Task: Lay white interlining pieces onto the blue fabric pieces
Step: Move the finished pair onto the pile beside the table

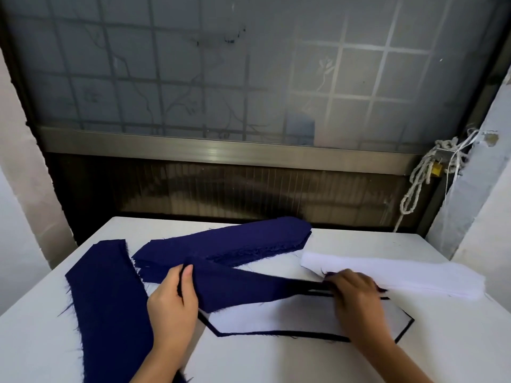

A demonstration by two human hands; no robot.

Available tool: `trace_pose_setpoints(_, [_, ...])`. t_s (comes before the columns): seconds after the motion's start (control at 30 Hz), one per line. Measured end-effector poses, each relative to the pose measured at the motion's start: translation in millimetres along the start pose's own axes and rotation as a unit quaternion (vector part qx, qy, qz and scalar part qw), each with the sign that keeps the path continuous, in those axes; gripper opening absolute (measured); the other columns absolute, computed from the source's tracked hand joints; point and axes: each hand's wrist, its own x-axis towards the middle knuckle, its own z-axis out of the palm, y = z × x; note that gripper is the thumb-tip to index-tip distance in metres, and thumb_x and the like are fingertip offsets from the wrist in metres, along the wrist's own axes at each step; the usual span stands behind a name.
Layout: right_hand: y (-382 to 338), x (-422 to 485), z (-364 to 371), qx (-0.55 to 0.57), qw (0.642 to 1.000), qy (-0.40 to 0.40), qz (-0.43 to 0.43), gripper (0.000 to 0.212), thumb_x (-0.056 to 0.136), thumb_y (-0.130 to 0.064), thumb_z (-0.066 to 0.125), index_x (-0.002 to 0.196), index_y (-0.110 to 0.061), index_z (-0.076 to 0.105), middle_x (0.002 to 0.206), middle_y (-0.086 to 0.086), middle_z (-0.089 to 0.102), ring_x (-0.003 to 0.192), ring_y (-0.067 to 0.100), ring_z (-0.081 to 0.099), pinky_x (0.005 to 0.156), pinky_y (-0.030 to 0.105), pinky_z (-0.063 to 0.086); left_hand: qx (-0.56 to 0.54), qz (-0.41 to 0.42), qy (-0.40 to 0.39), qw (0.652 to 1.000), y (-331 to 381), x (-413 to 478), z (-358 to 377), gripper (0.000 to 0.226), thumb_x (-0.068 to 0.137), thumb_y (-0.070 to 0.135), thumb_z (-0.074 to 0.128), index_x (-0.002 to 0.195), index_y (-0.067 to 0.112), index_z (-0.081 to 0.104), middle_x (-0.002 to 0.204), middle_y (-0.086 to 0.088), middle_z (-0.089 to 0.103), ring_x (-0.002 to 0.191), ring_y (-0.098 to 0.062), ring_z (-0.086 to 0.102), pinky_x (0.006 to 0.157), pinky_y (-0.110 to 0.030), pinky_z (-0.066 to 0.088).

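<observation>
My left hand [172,295] pinches the left end of a long navy blue fabric strip [237,286] that stretches across the table middle. My right hand [356,297], blurred, holds the strip's right end. Below the strip lies a blue piece covered by white interlining [279,316], with only a thin dark border showing. A pile of white interlining pieces [392,275] sits just behind my right hand. A stack of blue pieces [229,241] lies further back, and another blue piece [107,305] lies at the left.
The white table [276,363] ends at a dark window frame [221,150] with frosted glass behind. White cords [425,172] hang at the right by a wall. Pale walls flank both sides.
</observation>
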Motion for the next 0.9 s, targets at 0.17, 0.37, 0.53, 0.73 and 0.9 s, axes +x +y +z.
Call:
trace_pose_setpoints(0.17, [62,-17,-32,-0.046,0.993,0.089,0.064,0.01,0.081,-0.001,0.064,0.085,-0.003,0.073,0.08,0.01,0.069,0.067,0.038,0.062,0.066,0.045,0.048,-0.005,-0.013,-0.001,1.0,-2,0,2,0.035,0.094,0.033,0.049,0.099,0.006,0.07,0.054,0.007,0.055,0.061,-0.013,0.058,0.05,-0.02,0.042])
trace_pose_setpoints(0.37, [67,-37,-35,0.012,0.958,0.168,0.234,0.018,0.085,0.005,0.062,0.101,-0.001,0.066,0.091,0.016,0.068,0.083,0.039,0.059,0.078,0.048,0.045,-0.012,-0.044,-0.01,0.999,-3,-2,3,0.025,0.094,0.034,0.055,0.096,0.015,0.071,0.055,0.007,0.059,0.057,-0.015,0.059,0.052,-0.022,0.045])
trace_pose_setpoints(0.53, [66,-39,-36,0.13,0.915,0.184,0.334,0.023,0.092,-0.009,0.057,0.115,-0.013,0.053,0.088,0.005,0.06,0.082,0.027,0.055,0.082,0.033,0.038,0.111,-0.083,-0.045,0.989,-12,-2,7,0.017,0.09,0.034,0.069,0.083,0.019,0.072,0.051,0.009,0.059,0.051,-0.006,0.056,0.049,-0.026,0.041])
trace_pose_setpoints(0.73, [71,-36,-35,0.094,0.917,0.111,0.372,0.023,0.09,-0.001,0.051,0.111,-0.005,0.059,0.1,0.012,0.062,0.09,0.034,0.057,0.086,0.04,0.043,0.184,-0.134,-0.124,0.966,-22,1,11,0.02,0.091,0.037,0.068,0.074,0.025,0.068,0.061,0.013,0.063,0.057,0.002,0.051,0.052,-0.022,0.04])
trace_pose_setpoints(0.9, [73,-37,-34,0.071,0.918,0.04,0.387,0.023,0.088,0.001,0.052,0.108,-0.003,0.062,0.104,0.018,0.066,0.097,0.035,0.058,0.087,0.04,0.044,0.212,-0.127,-0.155,0.957,-23,0,12,0.017,0.092,0.039,0.067,0.081,0.025,0.069,0.067,0.013,0.064,0.06,-0.005,0.053,0.055,-0.027,0.044])
